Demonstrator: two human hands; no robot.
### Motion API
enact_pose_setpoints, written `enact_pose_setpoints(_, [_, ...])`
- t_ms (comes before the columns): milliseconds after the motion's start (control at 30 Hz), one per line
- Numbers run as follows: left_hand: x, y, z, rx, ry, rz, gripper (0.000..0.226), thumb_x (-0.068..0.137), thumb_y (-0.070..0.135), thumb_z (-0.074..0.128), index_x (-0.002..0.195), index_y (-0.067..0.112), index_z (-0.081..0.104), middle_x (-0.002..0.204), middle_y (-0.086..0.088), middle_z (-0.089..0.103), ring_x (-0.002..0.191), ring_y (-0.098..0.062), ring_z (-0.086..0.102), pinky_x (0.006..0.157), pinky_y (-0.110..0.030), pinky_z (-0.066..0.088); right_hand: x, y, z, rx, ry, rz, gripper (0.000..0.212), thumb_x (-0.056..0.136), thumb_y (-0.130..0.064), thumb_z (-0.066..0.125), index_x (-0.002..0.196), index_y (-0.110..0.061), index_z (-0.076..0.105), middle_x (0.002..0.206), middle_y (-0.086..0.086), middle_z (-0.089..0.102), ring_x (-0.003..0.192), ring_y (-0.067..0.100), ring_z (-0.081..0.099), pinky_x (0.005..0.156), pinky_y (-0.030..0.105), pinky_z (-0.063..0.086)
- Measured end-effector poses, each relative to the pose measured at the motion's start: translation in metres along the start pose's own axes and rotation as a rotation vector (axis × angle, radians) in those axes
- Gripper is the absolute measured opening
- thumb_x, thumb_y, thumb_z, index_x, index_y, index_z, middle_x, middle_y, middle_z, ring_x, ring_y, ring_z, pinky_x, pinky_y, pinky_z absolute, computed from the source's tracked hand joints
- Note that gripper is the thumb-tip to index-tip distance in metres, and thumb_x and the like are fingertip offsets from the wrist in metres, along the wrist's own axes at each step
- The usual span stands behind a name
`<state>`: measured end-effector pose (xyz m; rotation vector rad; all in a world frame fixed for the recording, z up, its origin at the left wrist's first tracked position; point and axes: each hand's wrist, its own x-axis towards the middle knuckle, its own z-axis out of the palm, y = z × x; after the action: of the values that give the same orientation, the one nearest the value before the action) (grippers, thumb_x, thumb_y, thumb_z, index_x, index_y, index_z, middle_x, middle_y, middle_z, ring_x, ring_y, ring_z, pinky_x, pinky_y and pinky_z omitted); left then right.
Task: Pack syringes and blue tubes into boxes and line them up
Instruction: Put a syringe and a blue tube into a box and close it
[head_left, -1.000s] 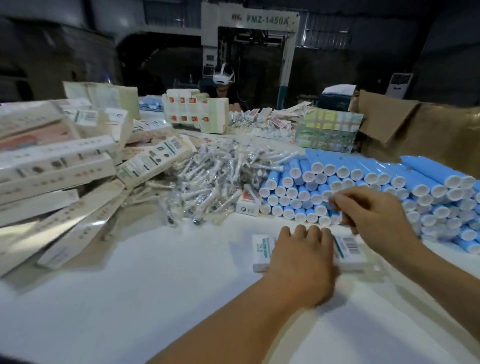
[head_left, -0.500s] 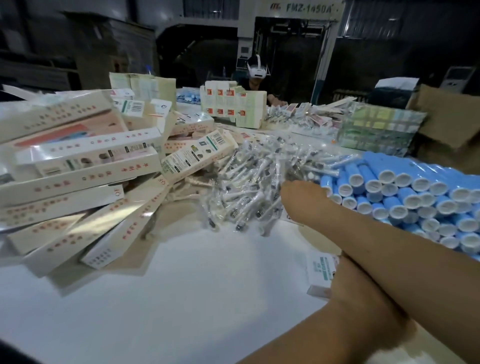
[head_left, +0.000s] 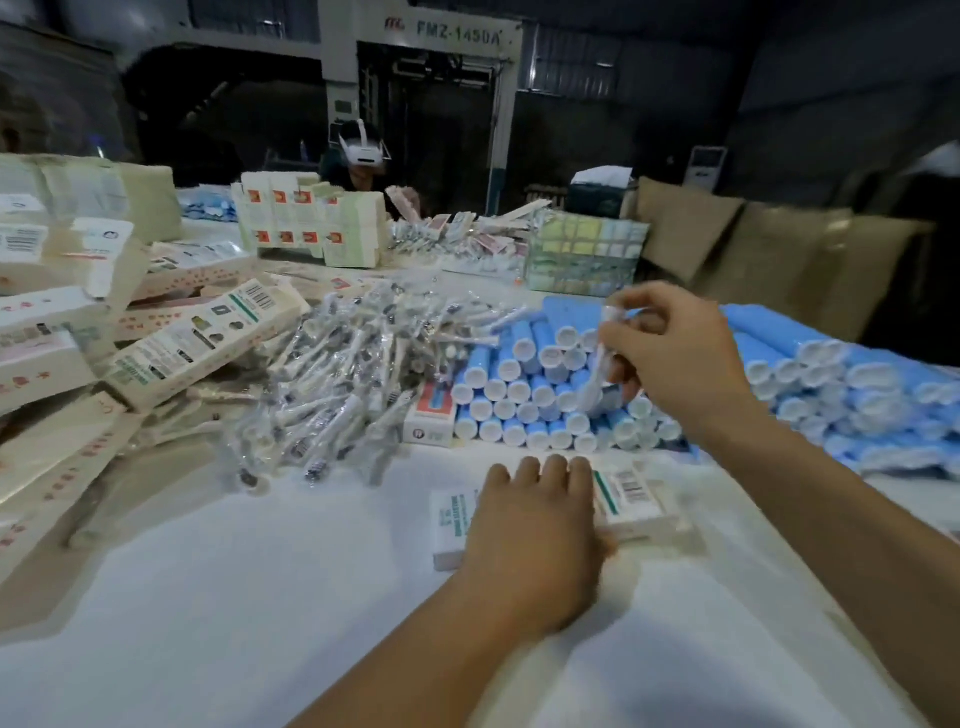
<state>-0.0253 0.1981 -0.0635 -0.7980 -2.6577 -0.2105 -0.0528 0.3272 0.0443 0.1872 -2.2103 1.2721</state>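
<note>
A white box (head_left: 631, 496) with a green stripe and barcode lies flat on the white table, and my left hand (head_left: 535, 535) grips it from above. My right hand (head_left: 675, 358) is raised above the blue tubes (head_left: 524, 395) and pinches a wrapped syringe (head_left: 600, 358) that hangs down from its fingers. A loose heap of wrapped syringes (head_left: 353, 374) lies left of the tube stack. The tubes are stacked on their sides with white caps facing me.
Flat white cartons (head_left: 202, 343) are piled at the left. A small red and white box (head_left: 434, 413) lies between syringes and tubes. Stacked boxes (head_left: 311, 223), a bundle (head_left: 587, 254) and brown cardboard (head_left: 727, 244) stand behind. Another person sits at the far side.
My right hand came back from the syringe heap to above the blue tubes, now with a syringe pinched in it. My left hand stays on the box.
</note>
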Motion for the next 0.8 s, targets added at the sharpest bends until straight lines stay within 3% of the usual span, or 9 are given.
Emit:
enact_pose_setpoints(133, [0.005, 0.002, 0.003, -0.004, 0.035, -0.021, 0.061, 0.090, 0.060, 0.034, 0.138, 0.022, 0.025, 0.127, 0.000, 0.046, 0.111, -0.023, 0.043, 0.091, -0.040, 0.032, -0.037, 0.053, -0.058, 0.356, 0.355, 0.297, 0.012, 0.087, 0.000, 0.060, 0.085, -0.010, 0.054, 0.061, 0.006, 0.060, 0.044, 0.011, 0.057, 0.040, 0.021, 0.045])
enact_pose_setpoints(233, [0.006, 0.001, 0.006, 0.012, 0.041, -0.037, 0.063, 0.091, 0.064, 0.030, 0.139, 0.025, 0.021, 0.128, 0.005, 0.044, 0.112, -0.018, 0.043, 0.090, -0.035, 0.033, -0.064, 0.084, -0.063, 0.503, 0.414, 0.496, 0.011, 0.088, 0.002, 0.059, 0.092, -0.005, 0.051, 0.067, 0.012, 0.056, 0.044, 0.012, 0.058, 0.041, 0.022, 0.048])
enact_pose_setpoints(333, [0.004, 0.007, 0.006, 0.037, 0.053, -0.044, 0.066, 0.089, 0.066, 0.028, 0.141, 0.026, 0.020, 0.128, 0.007, 0.045, 0.111, -0.016, 0.043, 0.089, -0.033, 0.034, -0.076, 0.092, -0.049, 0.526, 0.411, 0.589, 0.011, 0.086, -0.001, 0.064, 0.086, -0.007, 0.054, 0.069, 0.012, 0.061, 0.048, 0.012, 0.061, 0.045, 0.023, 0.050])
enact_pose_setpoints(467, [0.003, 0.015, 0.008, 0.066, 0.066, -0.050, 0.070, 0.088, 0.067, 0.029, 0.143, 0.024, 0.018, 0.129, 0.007, 0.045, 0.111, -0.017, 0.043, 0.088, -0.034, 0.034, -0.083, 0.087, -0.023, 0.303, 0.354, 0.584, 0.012, 0.081, -0.018, 0.072, 0.081, -0.014, 0.061, 0.082, 0.007, 0.070, 0.071, 0.017, 0.067, 0.066, 0.037, 0.055])
enact_pose_setpoints(533, [0.003, 0.017, 0.008, 0.081, 0.072, -0.051, 0.068, 0.089, 0.064, 0.029, 0.143, 0.024, 0.018, 0.129, 0.006, 0.045, 0.112, -0.017, 0.043, 0.088, -0.033, 0.034, -0.089, 0.082, -0.015, 0.290, 0.309, 0.539, 0.011, 0.082, -0.022, 0.071, 0.074, -0.018, 0.065, 0.077, 0.001, 0.071, 0.076, 0.021, 0.070, 0.069, 0.040, 0.057])
enact_pose_setpoints(600, [0.003, 0.016, 0.008, 0.076, 0.080, -0.049, 0.066, 0.090, 0.062, 0.030, 0.142, 0.024, 0.019, 0.130, 0.006, 0.045, 0.113, -0.017, 0.043, 0.089, -0.033, 0.034, -0.093, 0.078, -0.012, 0.307, 0.222, 0.502, 0.021, 0.089, -0.027, 0.063, 0.069, -0.022, 0.068, 0.072, -0.006, 0.072, 0.075, 0.018, 0.071, 0.067, 0.037, 0.058])
enact_pose_setpoints(700, [0.004, 0.012, 0.006, 0.063, 0.099, -0.068, 0.065, 0.090, 0.063, 0.031, 0.141, 0.024, 0.020, 0.128, 0.006, 0.045, 0.113, -0.016, 0.044, 0.087, -0.032, 0.035, -0.094, 0.075, -0.014, 0.357, 0.178, 0.475, 0.025, 0.097, -0.032, 0.049, 0.083, -0.022, 0.067, 0.074, -0.015, 0.072, 0.075, 0.007, 0.069, 0.067, 0.025, 0.053])
enact_pose_setpoints(800, [0.005, 0.009, 0.006, 0.071, 0.103, -0.082, 0.066, 0.090, 0.063, 0.029, 0.142, 0.023, 0.020, 0.128, 0.006, 0.045, 0.113, -0.017, 0.044, 0.086, -0.033, 0.035, -0.095, 0.077, -0.022, 0.191, 0.282, 0.301, 0.020, 0.095, -0.023, 0.052, 0.082, -0.029, 0.067, 0.096, -0.015, 0.061, 0.096, 0.005, 0.057, 0.084, 0.023, 0.045])
